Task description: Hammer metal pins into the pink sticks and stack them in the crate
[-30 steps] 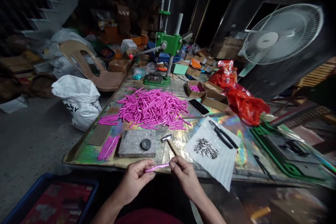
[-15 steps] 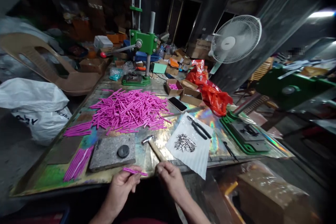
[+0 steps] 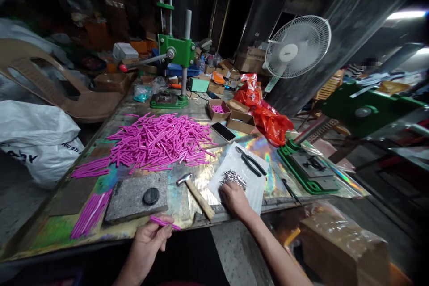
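- Right hand has moved from the near end of the hammer to the small metal pieces, right of the hammer; the work now appears to involve these pieces;
- Right hand: fingers curled, touching the pieces; whether it grips any cannot be told;
- Left hand: thumb and fingers pinch one pink strip, left of the hammer's near end.

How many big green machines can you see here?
2: one green machine beyond the pink sticks, and a second green machine toward the right. Others could be hidden in the dark areas.
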`<state>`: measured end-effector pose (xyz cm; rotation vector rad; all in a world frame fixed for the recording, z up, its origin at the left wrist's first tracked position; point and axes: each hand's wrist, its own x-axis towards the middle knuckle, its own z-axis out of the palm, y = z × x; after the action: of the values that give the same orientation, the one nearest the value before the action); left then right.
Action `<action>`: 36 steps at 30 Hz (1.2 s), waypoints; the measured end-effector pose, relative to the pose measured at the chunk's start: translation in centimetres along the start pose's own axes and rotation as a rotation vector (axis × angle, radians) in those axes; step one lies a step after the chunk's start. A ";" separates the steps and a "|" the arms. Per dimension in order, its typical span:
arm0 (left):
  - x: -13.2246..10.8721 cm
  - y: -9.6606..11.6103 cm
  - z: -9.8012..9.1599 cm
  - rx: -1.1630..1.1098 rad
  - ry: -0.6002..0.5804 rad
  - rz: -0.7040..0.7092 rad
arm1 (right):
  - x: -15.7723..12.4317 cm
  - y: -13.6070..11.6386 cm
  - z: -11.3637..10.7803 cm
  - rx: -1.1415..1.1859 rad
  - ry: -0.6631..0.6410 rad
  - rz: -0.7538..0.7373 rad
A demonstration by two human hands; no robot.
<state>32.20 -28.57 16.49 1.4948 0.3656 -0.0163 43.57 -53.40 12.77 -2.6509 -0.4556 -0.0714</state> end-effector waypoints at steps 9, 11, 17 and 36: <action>-0.1 0.1 -0.1 -0.020 -0.001 -0.022 | 0.1 0.0 -0.3 0.084 0.035 0.034; -0.2 0.2 -0.1 -0.022 -0.003 -0.018 | -0.2 -0.1 -0.5 0.171 0.054 0.067; -0.4 1.1 0.3 -0.052 -0.051 0.005 | -1.5 -2.6 -1.7 0.539 0.077 0.147; -1.2 3.3 1.8 -0.601 -0.061 -0.126 | -4.7 -13.4 -1.0 1.403 -0.181 0.204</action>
<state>32.24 -30.30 20.01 0.8743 0.3738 -0.0476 34.75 -43.93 18.78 -1.2966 -0.1514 0.4050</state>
